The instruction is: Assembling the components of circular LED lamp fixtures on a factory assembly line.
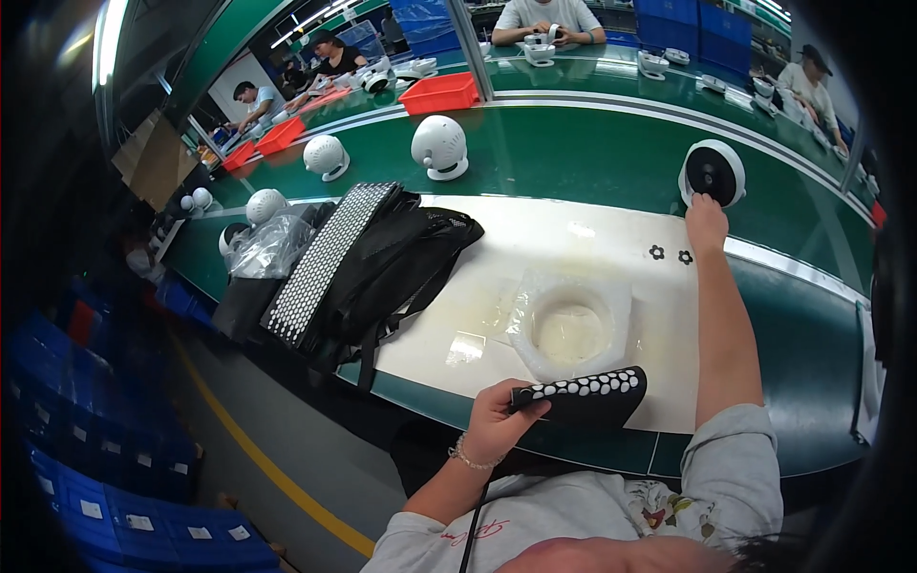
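Note:
My left hand (499,420) grips a flat black piece with rows of white dots (585,393) near the front edge of the white work mat (611,250). My right hand (705,222) is stretched far forward and touches the lower rim of a small round white fan with a black face (713,172) standing on the green conveyor belt (573,153). A clear plastic ring-shaped tray (571,329) lies on the mat between my arms. Two small black flower-shaped parts (671,255) lie near my right hand.
A stack of black dotted strips and black straps (358,258) lies at the mat's left, beside a clear plastic bag (270,245). More white fans (439,146) stand on the belt. Red trays (441,93) and other seated people are across the line. Blue crates (105,497) sit on the floor left.

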Motion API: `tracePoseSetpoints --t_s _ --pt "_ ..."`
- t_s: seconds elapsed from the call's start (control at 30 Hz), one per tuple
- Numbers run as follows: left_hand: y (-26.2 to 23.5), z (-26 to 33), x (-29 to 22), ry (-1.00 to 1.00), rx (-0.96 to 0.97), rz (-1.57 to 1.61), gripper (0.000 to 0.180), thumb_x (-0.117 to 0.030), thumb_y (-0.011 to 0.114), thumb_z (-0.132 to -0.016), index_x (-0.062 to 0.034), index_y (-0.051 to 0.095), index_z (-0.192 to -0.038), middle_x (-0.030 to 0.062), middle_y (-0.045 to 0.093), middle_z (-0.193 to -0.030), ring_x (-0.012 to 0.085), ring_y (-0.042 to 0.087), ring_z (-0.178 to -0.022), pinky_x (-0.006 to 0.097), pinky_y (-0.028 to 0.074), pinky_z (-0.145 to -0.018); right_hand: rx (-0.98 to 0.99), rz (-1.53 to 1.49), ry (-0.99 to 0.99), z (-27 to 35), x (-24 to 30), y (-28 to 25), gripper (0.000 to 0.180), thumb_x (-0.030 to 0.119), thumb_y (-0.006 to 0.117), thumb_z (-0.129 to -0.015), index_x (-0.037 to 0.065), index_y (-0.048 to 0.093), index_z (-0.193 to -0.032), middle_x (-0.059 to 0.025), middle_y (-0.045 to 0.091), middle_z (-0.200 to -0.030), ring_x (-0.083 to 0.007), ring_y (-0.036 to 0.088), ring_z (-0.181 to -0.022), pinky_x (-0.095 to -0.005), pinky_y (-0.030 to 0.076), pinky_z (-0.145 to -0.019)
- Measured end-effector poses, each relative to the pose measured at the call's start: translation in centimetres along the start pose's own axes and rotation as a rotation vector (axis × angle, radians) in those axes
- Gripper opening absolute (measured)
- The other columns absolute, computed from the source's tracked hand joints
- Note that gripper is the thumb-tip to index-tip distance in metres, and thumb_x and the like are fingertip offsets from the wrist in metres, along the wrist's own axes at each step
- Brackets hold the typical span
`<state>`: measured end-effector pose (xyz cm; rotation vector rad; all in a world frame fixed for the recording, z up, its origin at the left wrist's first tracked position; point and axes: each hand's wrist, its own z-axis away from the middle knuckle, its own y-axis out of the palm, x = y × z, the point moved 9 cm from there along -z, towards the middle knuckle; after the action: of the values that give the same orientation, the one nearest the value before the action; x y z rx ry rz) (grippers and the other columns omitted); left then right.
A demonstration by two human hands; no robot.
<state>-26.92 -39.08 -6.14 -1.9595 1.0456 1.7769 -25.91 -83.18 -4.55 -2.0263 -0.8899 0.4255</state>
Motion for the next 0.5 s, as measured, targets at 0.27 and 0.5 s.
tracePoseSetpoints --t_s 0.27,0.5 --pt "0.1 -0.1 -0.1 -0.006 -0.004 0.033 0.016 0.006 0.061 -0.07 0.0009 0.055 -0.084 0.0015 0.056 -0.075 0.0061 0.05 -0.068 0.019 0.039 -0.061 0.184 0.018 0.298 1.4 -2.5 -0.1 0.025 0.02 0.043 -0.075 0.007 0.054 -0.093 -0.0069 0.048 -0.103 -0.0235 0.047 -0.098 -0.0444 0.039 -0.077" --pt "0.0 0.0 -0.1 0.004 -0.036 0.031 0.016 0.006 0.061 -0.07 0.0002 0.053 -0.083 0.001 0.055 -0.076 0.0056 0.05 -0.068 0.018 0.04 -0.062 -0.091 -0.3 -0.043 1.6 2.0 -2.4 0.018 0.014 0.052 -0.07 0.009 0.059 -0.086 -0.004 0.054 -0.095 -0.022 0.049 -0.093 -0.0368 0.037 -0.08"
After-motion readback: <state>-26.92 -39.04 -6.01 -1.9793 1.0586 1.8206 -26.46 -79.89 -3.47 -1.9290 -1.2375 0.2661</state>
